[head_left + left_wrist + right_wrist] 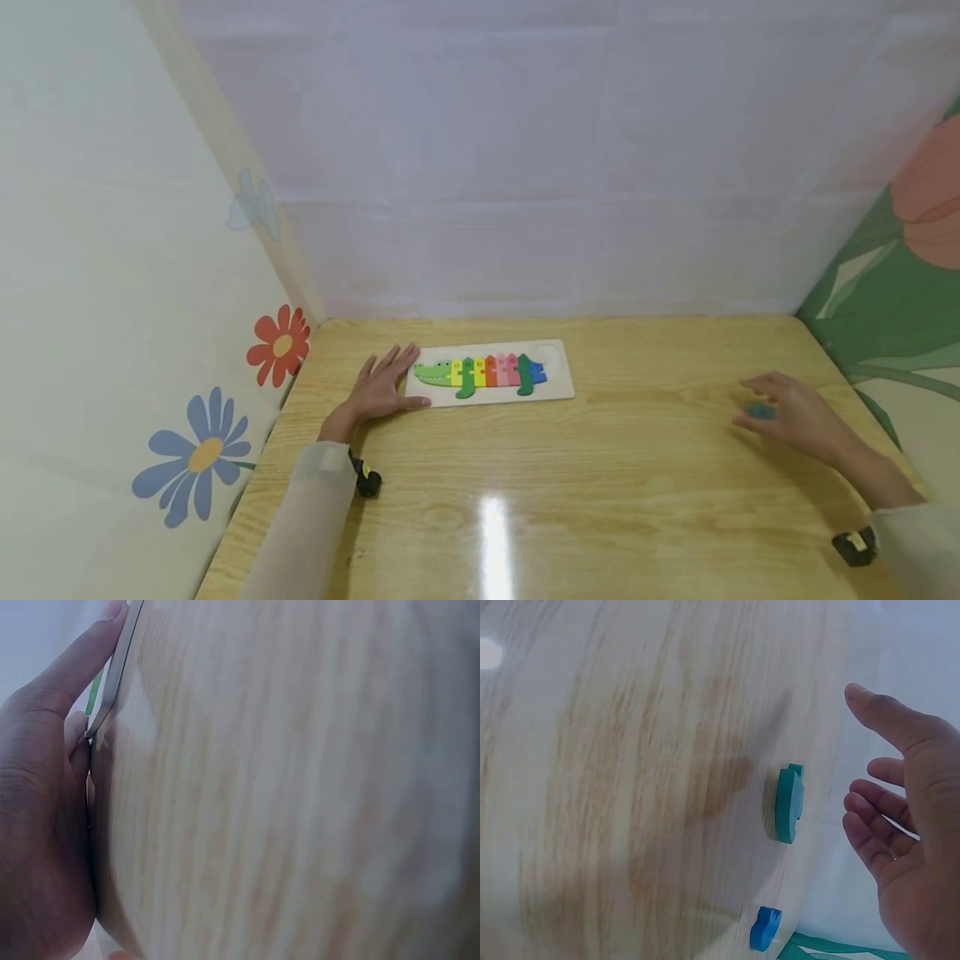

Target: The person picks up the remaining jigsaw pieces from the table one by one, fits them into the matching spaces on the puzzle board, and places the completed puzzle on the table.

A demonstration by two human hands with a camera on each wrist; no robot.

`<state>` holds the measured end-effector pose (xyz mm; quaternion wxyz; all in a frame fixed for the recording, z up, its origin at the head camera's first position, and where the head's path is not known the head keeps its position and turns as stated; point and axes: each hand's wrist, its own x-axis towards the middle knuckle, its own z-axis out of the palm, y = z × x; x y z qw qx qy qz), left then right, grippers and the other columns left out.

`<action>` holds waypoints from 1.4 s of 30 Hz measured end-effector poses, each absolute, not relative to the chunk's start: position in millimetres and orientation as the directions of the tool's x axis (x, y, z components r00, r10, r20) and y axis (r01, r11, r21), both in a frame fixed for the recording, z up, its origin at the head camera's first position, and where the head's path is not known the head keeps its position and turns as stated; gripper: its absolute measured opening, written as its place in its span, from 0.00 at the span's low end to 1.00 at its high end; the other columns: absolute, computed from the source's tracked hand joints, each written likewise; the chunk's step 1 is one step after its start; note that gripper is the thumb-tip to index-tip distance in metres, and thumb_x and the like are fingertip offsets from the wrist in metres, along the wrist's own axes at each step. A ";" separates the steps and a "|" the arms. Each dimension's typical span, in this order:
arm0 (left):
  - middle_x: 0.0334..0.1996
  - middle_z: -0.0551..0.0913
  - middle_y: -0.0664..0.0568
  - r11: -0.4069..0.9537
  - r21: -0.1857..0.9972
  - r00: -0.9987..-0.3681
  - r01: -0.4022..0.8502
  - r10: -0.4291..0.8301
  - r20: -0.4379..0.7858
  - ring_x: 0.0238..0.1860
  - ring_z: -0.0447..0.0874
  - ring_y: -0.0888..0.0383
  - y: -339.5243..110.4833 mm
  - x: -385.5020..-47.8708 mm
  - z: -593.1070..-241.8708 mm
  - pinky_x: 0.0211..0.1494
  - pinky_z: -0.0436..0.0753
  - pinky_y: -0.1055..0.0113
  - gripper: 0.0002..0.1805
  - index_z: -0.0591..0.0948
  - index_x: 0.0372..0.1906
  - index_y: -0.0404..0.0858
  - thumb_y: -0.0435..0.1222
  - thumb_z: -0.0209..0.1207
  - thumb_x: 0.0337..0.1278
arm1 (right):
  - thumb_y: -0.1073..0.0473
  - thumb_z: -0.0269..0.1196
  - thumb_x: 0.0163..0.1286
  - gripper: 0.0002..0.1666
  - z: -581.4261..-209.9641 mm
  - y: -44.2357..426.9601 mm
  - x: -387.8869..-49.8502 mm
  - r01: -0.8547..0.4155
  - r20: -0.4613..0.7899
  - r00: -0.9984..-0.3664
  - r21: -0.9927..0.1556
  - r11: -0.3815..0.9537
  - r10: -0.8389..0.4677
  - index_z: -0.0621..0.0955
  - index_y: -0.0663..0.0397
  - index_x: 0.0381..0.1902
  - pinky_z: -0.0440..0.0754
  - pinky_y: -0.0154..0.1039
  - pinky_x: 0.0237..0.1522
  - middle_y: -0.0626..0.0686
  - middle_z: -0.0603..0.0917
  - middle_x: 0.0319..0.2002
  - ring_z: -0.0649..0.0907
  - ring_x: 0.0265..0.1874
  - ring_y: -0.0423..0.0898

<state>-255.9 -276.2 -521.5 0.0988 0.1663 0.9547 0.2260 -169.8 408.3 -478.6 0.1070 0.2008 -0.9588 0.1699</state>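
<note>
A crocodile puzzle board [442, 349] lies on the table, with a green head and a row of coloured segments set in it. My left hand [381, 392] rests at its left end, fingers spread along the far-left corner and thumb on the near edge. My right hand [798, 417] hovers over the right side of the table, thumb and fingers apart. Below it, a teal puzzle piece [787, 804] stands apart from the fingers in the right wrist view. A smaller blue piece [766, 928] lies nearer the wrist; the hand seems to hide it in the head view.
The wooden table [600, 467] meets a pale cloth backdrop [525, 167] at its far edge. Flower-printed sheets [202, 454] flank both sides. Small black wrist devices [367, 481] hang beneath both sleeves. Light glares off the near middle of the table.
</note>
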 end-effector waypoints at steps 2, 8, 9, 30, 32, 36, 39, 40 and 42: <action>0.87 0.48 0.45 0.843 0.462 -0.925 0.275 0.364 -0.112 0.87 0.38 0.40 -276.3 -256.3 -521.6 0.83 0.33 0.35 0.61 0.51 0.87 0.41 0.62 0.70 0.60 | 0.52 0.86 0.48 0.41 -480.7 410.1 -169.6 -0.423 0.276 -0.895 -0.275 0.863 -0.350 0.85 0.73 0.54 0.87 0.57 0.34 0.71 0.85 0.47 0.88 0.39 0.65; 0.87 0.48 0.46 0.841 0.462 -0.925 0.282 0.366 -0.103 0.86 0.38 0.40 -276.6 -256.9 -522.1 0.82 0.33 0.34 0.61 0.51 0.87 0.41 0.62 0.70 0.59 | 0.55 0.88 0.41 0.40 -486.8 418.1 -169.4 -0.481 0.347 -0.853 -0.230 0.846 -0.390 0.87 0.72 0.50 0.87 0.54 0.34 0.69 0.87 0.45 0.88 0.36 0.61; 0.87 0.48 0.45 0.841 0.461 -0.925 0.282 0.366 -0.103 0.86 0.39 0.40 -276.5 -257.0 -522.5 0.82 0.33 0.34 0.61 0.51 0.87 0.41 0.62 0.70 0.59 | 0.55 0.88 0.41 0.40 -487.4 419.6 -169.3 -0.489 0.355 -0.847 -0.223 0.843 -0.397 0.87 0.72 0.50 0.87 0.53 0.34 0.68 0.87 0.44 0.88 0.36 0.61; 0.87 0.48 0.45 0.836 0.476 -0.928 0.272 0.359 -0.101 0.86 0.39 0.40 -275.1 -255.5 -521.6 0.82 0.33 0.34 0.61 0.52 0.87 0.40 0.60 0.71 0.59 | 0.58 0.88 0.36 0.38 -495.5 437.0 -169.3 -0.525 0.328 -0.829 -0.177 0.833 -0.453 0.89 0.69 0.46 0.87 0.57 0.38 0.63 0.87 0.43 0.87 0.40 0.64; 0.87 0.48 0.45 0.837 0.474 -0.928 0.271 0.359 -0.103 0.86 0.39 0.40 -275.1 -255.4 -521.2 0.82 0.33 0.34 0.61 0.52 0.87 0.40 0.61 0.71 0.60 | 0.57 0.88 0.37 0.37 -496.5 437.4 -169.1 -0.517 0.321 -0.835 -0.181 0.837 -0.447 0.89 0.69 0.46 0.87 0.57 0.37 0.64 0.87 0.43 0.87 0.39 0.64; 0.87 0.49 0.45 0.837 0.476 -0.928 0.271 0.358 -0.102 0.86 0.39 0.40 -275.4 -255.5 -521.1 0.82 0.34 0.34 0.60 0.53 0.87 0.41 0.61 0.71 0.59 | 0.57 0.88 0.39 0.35 -498.3 437.8 -168.3 -0.497 0.299 -0.851 -0.195 0.845 -0.432 0.89 0.67 0.46 0.87 0.54 0.36 0.63 0.87 0.43 0.87 0.39 0.64; 0.87 0.49 0.45 0.835 0.478 -0.928 0.271 0.359 -0.101 0.86 0.39 0.40 -275.6 -255.7 -521.3 0.82 0.33 0.35 0.61 0.53 0.87 0.41 0.61 0.71 0.59 | 0.57 0.88 0.42 0.34 -498.8 437.4 -167.1 -0.473 0.272 -0.870 -0.223 0.852 -0.412 0.88 0.67 0.46 0.87 0.55 0.37 0.64 0.87 0.44 0.87 0.40 0.64; 0.87 0.49 0.46 0.836 0.477 -0.928 0.272 0.359 -0.101 0.86 0.39 0.40 -275.6 -255.8 -521.5 0.82 0.33 0.35 0.61 0.53 0.87 0.41 0.61 0.71 0.59 | 0.57 0.87 0.43 0.34 -498.8 437.1 -166.6 -0.463 0.263 -0.877 -0.231 0.856 -0.403 0.88 0.67 0.47 0.87 0.55 0.37 0.65 0.87 0.45 0.87 0.40 0.64; 0.87 0.49 0.46 0.836 0.475 -0.927 0.275 0.362 -0.099 0.86 0.39 0.40 -275.8 -256.3 -522.5 0.82 0.33 0.35 0.61 0.52 0.87 0.41 0.61 0.71 0.59 | 0.57 0.87 0.45 0.33 -498.7 437.0 -165.8 -0.444 0.244 -0.889 -0.252 0.860 -0.387 0.88 0.68 0.47 0.87 0.56 0.37 0.67 0.86 0.46 0.87 0.40 0.65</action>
